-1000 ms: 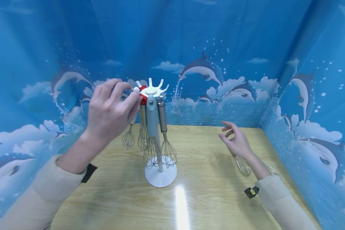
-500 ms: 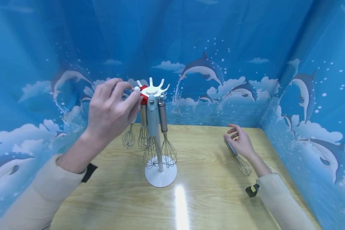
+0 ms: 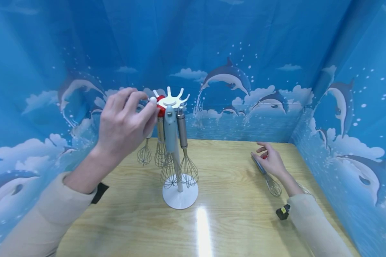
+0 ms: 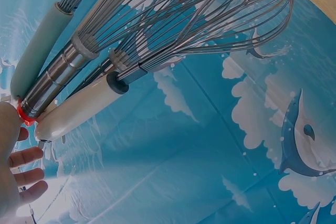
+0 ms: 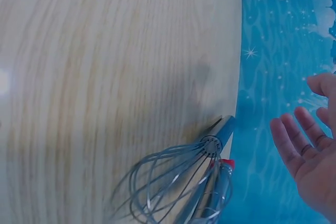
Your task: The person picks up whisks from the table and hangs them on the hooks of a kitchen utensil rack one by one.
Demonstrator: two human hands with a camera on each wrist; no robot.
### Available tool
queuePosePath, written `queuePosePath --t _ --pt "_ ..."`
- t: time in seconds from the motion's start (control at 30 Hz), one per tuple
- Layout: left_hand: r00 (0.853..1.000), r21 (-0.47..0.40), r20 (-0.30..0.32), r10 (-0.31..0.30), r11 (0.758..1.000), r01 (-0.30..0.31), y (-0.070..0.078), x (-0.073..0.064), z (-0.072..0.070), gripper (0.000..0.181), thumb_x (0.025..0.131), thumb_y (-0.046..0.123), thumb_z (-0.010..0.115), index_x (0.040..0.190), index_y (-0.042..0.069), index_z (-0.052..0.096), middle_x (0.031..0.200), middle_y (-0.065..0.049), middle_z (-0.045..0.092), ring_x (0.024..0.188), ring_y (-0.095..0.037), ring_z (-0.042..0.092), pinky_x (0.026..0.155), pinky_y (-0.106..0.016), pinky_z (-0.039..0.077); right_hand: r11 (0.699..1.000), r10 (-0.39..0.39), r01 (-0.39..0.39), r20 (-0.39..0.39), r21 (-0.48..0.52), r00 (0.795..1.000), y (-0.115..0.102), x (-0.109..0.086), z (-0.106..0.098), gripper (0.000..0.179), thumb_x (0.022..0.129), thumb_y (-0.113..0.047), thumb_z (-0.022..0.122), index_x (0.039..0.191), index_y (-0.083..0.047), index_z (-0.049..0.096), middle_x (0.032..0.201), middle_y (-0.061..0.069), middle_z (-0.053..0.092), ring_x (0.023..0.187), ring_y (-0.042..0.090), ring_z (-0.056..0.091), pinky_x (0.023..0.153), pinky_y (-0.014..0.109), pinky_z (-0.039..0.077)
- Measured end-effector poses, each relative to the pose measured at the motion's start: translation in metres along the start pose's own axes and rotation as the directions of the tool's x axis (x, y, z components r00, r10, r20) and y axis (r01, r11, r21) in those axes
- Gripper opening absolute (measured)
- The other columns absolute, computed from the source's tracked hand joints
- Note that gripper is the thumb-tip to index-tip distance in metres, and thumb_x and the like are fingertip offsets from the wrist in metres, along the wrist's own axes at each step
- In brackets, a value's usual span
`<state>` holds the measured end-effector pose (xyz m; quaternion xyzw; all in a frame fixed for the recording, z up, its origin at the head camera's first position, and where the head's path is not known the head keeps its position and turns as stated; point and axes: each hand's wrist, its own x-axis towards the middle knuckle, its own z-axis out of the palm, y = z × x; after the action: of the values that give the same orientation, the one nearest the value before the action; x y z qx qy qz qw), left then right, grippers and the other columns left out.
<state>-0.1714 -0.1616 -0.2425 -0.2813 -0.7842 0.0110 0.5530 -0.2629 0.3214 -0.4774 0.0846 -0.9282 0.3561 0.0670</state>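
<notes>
A white whisk stand (image 3: 180,201) holds several hanging whisks. One has a pale blue handle (image 3: 170,132), another a steel handle (image 3: 182,130), and a third a red top (image 3: 161,110). My left hand (image 3: 119,123) pinches the tip of one stand arm with thumb and forefinger. Below it hangs a white-handled whisk (image 4: 79,111), large in the left wrist view. On the right, my right hand (image 3: 271,162) hovers with relaxed, parted fingers, holding nothing. Under it lies a whisk with a bluish handle (image 5: 224,129); beside this is a whisk with a red end (image 5: 227,163), partly hidden.
The wooden table (image 3: 225,175) reaches to a blue dolphin-print curtain (image 3: 199,43) behind and at both sides. Wires of a whisk (image 3: 303,188) show past the right wrist. A bright light reflection (image 3: 202,228) lies at the table's front.
My right hand has shifted slightly right, uncovering the bluish handle of the whisk under it. The left hand and the stand have stayed put.
</notes>
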Motion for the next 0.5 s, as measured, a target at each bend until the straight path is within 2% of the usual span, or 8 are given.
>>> queuePosePath --t 0.27,0.5 --pt "1.0 0.003 -0.002 0.005 1.0 -0.005 0.0 0.0 0.001 0.014 0.097 0.011 0.066 0.106 0.003 0.073 0.103 -0.021 0.075 0.1 -0.041 0.068 0.078 -0.054 0.061 0.999 0.04 -0.038 0.06 -0.035 0.997 0.009 0.001 0.003 0.061 0.101 -0.019 0.069 0.153 0.002 0.045 0.126 0.029 0.065 0.098 0.036 0.069 0.073 0.027 0.056" --pt "0.998 0.024 0.058 0.024 0.999 -0.026 -0.001 0.0 -0.003 0.016 0.099 0.014 0.065 0.108 0.002 0.073 0.106 -0.022 0.074 0.102 -0.042 0.067 0.081 -0.052 0.062 0.998 0.05 -0.047 0.08 -0.028 0.996 0.014 0.002 0.004 0.062 0.101 -0.019 0.069 0.153 0.003 0.045 0.126 0.03 0.065 0.098 0.035 0.07 0.075 0.029 0.056"
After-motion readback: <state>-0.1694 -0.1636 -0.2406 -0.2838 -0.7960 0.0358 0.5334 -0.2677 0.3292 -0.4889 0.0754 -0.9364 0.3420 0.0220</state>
